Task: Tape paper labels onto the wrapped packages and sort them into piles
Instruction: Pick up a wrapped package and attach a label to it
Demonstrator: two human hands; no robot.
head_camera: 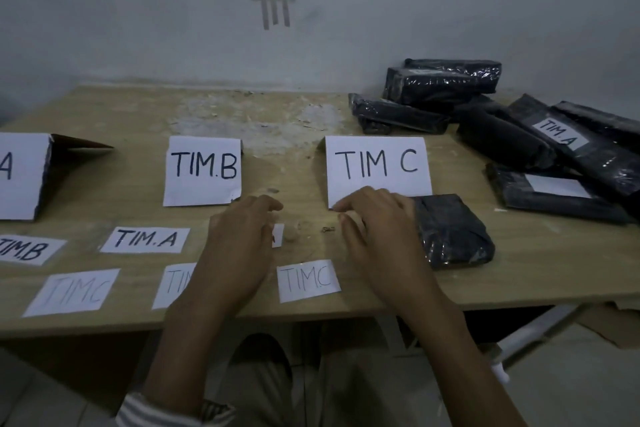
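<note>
Right grip (377, 229) at sign (379, 166) edge, package (450, 232) beside

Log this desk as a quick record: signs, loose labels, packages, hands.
signs: TIM.B sign, TIM C sign, cut-off sign at left
loose labels: TIM.A label, TIM.B label, two TIM.C labels, another label partly hidden
packages: black pile far right, one labelled TIM.A; single package beside right hand
hands: left hand and right hand, fingers curled above table; grip unclear

Makeshift packing and sorting spot in a plain room. Worn wooden table (138, 107) against a bare scuffed wall (138, 10), with handwritten team signs (204, 170) and piled black wrapped packages (443, 83). Tape strips (273, 0) stuck on the wall.
</note>
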